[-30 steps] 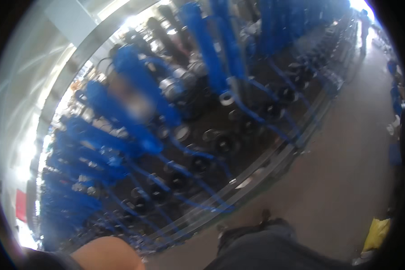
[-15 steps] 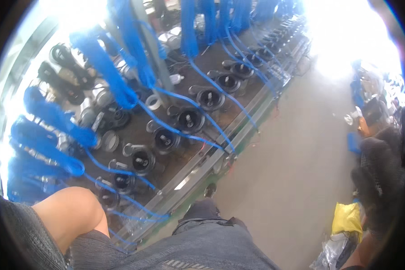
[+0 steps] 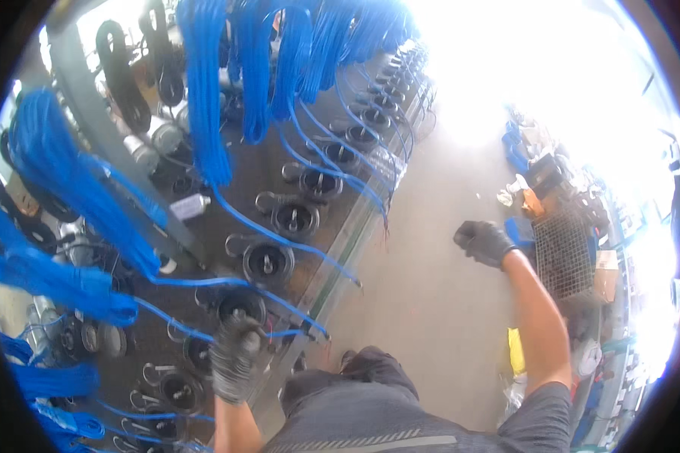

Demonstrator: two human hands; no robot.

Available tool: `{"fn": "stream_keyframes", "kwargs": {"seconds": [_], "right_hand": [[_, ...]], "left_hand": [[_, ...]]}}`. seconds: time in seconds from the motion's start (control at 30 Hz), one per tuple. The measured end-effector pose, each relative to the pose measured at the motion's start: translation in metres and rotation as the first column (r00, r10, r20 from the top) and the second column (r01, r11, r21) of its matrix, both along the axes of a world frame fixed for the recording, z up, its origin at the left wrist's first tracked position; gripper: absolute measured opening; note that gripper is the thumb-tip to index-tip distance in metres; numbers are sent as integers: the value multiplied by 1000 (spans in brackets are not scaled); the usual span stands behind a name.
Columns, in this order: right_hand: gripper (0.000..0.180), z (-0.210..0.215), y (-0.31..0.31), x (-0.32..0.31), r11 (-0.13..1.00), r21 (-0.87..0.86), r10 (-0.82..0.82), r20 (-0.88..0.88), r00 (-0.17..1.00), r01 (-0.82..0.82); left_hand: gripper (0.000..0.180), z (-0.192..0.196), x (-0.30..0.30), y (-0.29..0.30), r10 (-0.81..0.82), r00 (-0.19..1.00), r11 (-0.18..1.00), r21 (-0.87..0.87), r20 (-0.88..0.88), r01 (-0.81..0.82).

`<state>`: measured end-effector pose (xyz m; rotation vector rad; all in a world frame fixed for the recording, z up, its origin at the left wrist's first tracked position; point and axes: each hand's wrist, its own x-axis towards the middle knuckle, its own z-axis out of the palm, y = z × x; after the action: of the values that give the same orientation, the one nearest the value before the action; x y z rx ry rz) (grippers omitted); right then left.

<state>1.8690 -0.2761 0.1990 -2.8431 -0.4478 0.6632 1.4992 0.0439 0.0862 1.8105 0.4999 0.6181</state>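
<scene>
My left hand (image 3: 236, 355), in a dark grey glove, is over the near edge of a workbench on the left. Its fingers point toward a round black pump-like housing (image 3: 242, 306) with a metal shaft in its middle. Blur hides whether the fingers touch it or hold anything. Beside them runs the end of a blue cable (image 3: 289, 332). My right hand (image 3: 483, 243), in a black glove, is held out above the floor with its fingers curled in. Nothing shows in it.
More housings (image 3: 295, 219) line the bench (image 3: 204, 234), with coiled blue cables (image 3: 204, 113) hanging above them. A grey post (image 3: 121, 181) rises among them. Across the grey floor (image 3: 423, 317) are a wire basket (image 3: 563, 253), a cardboard box (image 3: 606, 275) and a yellow bag (image 3: 516, 351).
My view has turned and moved along the bench. My left gloved hand has come into sight at the bench edge, and my right arm now reaches over the floor.
</scene>
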Motion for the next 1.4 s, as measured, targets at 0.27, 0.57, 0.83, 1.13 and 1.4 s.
{"fn": "stream_keyframes", "kwargs": {"seconds": [0.27, 0.57, 0.83, 1.13, 1.4], "right_hand": [[45, -260, 38, 243, 602, 593, -320, -435, 842, 535], [42, -411, 135, 407, 443, 517, -396, -620, 677, 733], [30, -440, 141, 435, 140, 808, -175, -548, 818, 572], [34, -200, 86, 321, -58, 779, 227, -599, 768, 624], [58, -190, 1, 207, 330, 649, 458, -745, 485, 685]], "left_hand": [[10, -85, 44, -57, -5, 925, 957, -270, -379, -105], [29, -55, 132, -129, 385, 815, 768, -339, -434, -543], [24, -55, 162, -154, 371, 832, 743, -406, -412, -532], [31, -77, 156, -179, 526, 812, 695, -423, -253, -582], [50, -132, 147, -166, 417, 881, 448, -792, -225, -415]]}}
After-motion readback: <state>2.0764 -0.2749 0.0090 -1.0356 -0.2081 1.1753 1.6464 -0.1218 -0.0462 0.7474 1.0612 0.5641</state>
